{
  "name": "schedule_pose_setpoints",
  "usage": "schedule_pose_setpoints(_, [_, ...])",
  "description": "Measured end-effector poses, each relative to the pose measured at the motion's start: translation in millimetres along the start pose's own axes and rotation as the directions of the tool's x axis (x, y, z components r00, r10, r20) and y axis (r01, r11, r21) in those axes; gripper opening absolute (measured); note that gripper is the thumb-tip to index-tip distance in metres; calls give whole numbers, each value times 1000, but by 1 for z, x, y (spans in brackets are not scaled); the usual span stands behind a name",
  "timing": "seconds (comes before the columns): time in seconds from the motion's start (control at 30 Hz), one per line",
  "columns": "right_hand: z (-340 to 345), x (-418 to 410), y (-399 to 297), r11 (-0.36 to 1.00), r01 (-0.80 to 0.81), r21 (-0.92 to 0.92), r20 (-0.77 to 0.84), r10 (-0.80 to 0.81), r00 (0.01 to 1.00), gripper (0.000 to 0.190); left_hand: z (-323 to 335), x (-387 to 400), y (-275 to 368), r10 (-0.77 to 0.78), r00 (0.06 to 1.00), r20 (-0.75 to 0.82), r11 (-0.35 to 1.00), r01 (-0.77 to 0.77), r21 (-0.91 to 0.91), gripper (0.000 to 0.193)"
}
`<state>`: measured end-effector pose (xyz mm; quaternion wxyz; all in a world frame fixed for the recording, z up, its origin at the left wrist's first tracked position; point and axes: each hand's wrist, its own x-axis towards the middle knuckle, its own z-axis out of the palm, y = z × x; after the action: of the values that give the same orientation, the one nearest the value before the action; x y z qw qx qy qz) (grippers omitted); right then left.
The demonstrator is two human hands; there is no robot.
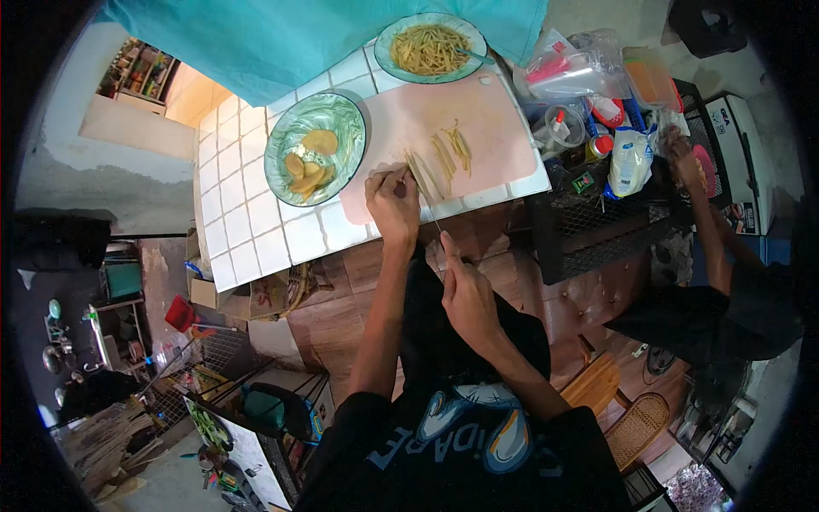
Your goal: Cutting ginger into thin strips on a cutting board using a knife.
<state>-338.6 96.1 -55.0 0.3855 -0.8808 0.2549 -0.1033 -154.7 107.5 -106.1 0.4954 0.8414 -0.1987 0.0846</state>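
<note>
My right hand (470, 297) grips a kitchen knife (436, 219), index finger stretched forward along it; the handle is hidden in the fist. The thin blade reaches over the near edge of a pink cutting board (499, 141). Curled fingers of my left hand (391, 198) press pale potato strips (422, 176) on the board, just left of the blade. Farther right lie loose cut sticks (459, 148) in small groups. Left of the board, an enamel plate (278, 141) holds several potato slices (320, 142). Another plate (384, 54), at the back, is heaped with cut sticks (429, 51).
The white tiled counter (240, 211) ends close before me. To the right, a black mesh rack (585, 214) carries plastic bags (576, 70), bottles and a white pouch (630, 163). Another person's arm (704, 217) reaches in there. A turquoise curtain (320, 38) hangs behind the counter.
</note>
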Motion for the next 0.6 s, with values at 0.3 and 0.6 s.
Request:
schedule_pose_setpoints(0.3, [0,-4,-10,999,-34,11,60,33,998,68,3,-1,-5,34,999,-14,999,-34,11,11])
schedule_pose_setpoints(0.6, [5,30,3,999,13,-38,60,-11,998,76,2,5,2,139,990,-14,986,-137,93,13])
